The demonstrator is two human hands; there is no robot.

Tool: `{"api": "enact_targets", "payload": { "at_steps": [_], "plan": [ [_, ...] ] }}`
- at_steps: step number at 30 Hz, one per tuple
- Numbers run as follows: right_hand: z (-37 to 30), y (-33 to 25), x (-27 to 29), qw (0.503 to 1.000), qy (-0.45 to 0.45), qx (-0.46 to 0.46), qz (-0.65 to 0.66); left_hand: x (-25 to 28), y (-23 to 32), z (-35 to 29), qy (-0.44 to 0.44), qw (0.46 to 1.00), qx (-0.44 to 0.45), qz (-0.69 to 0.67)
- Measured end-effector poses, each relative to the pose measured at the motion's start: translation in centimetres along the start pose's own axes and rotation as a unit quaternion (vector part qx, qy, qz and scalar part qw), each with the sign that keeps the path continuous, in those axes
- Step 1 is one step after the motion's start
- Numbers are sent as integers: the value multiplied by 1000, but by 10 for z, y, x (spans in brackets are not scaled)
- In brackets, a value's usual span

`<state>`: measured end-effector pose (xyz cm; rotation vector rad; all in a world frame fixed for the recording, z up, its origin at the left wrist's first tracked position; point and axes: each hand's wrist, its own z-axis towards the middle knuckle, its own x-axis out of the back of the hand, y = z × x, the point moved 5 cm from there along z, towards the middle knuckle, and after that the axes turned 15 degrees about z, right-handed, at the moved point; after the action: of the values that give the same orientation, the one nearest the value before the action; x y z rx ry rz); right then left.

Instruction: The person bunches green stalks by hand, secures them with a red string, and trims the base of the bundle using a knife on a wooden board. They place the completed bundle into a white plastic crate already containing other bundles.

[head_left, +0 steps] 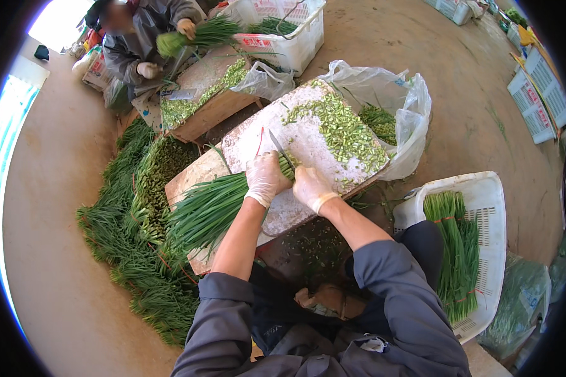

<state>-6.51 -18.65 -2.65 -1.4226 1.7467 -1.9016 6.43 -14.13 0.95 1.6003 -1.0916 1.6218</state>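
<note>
My left hand (266,178), in a thin whitish glove, is closed round a thick bunch of green chives (210,207). The leafy ends fan out to the left, and the cut ends point at the board. In my right hand (312,186), gloved alike, is a knife whose blade (277,144) slants up and left, against the stalk ends. The right fingers hide its handle. Under both hands lies a pale, worn cutting board (248,141), with trimmed stalk pieces (346,135) heaped on its far right part. A thin red tie (260,139) lies near the blade tip.
Piled chive bunches (151,276) cover the floor to the left. To my right stands a white crate (493,232) of tied bunches. A clear plastic bag (415,125) hangs by the board's far edge. Opposite, a co-worker (138,47) holds chives at another board (201,69).
</note>
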Motion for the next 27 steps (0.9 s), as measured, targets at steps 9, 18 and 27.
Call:
{"api": "enact_targets", "payload": {
  "at_steps": [9,18,27],
  "plan": [
    [-27,5,4,999,-32,3,-18,-6,-4,-6,-9,1000,-16,4],
    [33,0,-7,998,-55,-33,-16,0,-5,-6,-23,1000,-19,0],
    [29,57,64,986,51,-161,-14,15,-6,-97,95,986,-138,-5]
  ]
}}
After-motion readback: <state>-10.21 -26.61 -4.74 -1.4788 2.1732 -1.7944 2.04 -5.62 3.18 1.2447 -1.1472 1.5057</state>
